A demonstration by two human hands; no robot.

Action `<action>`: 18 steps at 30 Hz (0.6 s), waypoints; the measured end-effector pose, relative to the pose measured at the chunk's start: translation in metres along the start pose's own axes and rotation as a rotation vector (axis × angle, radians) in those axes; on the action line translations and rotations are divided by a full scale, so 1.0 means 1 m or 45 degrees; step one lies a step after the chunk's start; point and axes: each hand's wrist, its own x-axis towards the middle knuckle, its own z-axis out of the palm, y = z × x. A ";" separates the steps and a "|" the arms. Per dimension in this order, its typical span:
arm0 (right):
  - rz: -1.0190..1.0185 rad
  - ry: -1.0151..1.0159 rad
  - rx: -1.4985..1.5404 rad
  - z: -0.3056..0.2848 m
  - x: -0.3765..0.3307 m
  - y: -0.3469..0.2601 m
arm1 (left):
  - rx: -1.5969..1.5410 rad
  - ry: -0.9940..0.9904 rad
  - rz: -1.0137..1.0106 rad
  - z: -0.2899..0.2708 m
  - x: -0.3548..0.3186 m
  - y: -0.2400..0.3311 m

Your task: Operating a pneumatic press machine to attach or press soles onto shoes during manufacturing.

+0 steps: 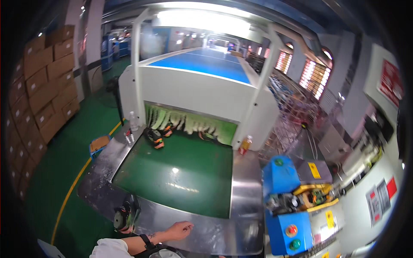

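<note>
Head view: we see the right hand resting loosely open, holding nothing, on the steel rim at the near edge of the green belt. A shoe stands at the belt's near-left corner. Two shoes lie at the belt's far end; its middle lies open. Brown cartons stack far left; the left hand is unseen.

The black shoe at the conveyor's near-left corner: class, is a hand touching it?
Apart. The head view shows the hand resting on the steel surround, bare metal between it and the black shoe.
</note>
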 end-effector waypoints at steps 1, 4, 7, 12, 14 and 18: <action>0.020 -0.042 -0.039 0.009 0.014 -0.023 | 0.152 0.134 0.132 -0.020 0.009 0.009; -0.125 -0.231 -0.198 0.038 0.073 -0.110 | 0.231 0.452 0.550 -0.111 0.059 0.020; -0.054 -0.509 -0.132 0.072 0.161 -0.153 | 0.293 0.625 0.413 -0.215 0.100 0.004; -0.228 -0.623 0.031 0.136 0.322 -0.234 | 0.523 0.673 0.200 -0.312 0.169 -0.122; -0.246 -0.722 0.005 0.184 0.400 -0.253 | 0.919 0.563 0.126 -0.336 0.180 -0.174; -0.433 -0.979 -0.386 0.343 0.550 -0.293 | 1.040 0.597 -0.006 -0.350 0.159 -0.297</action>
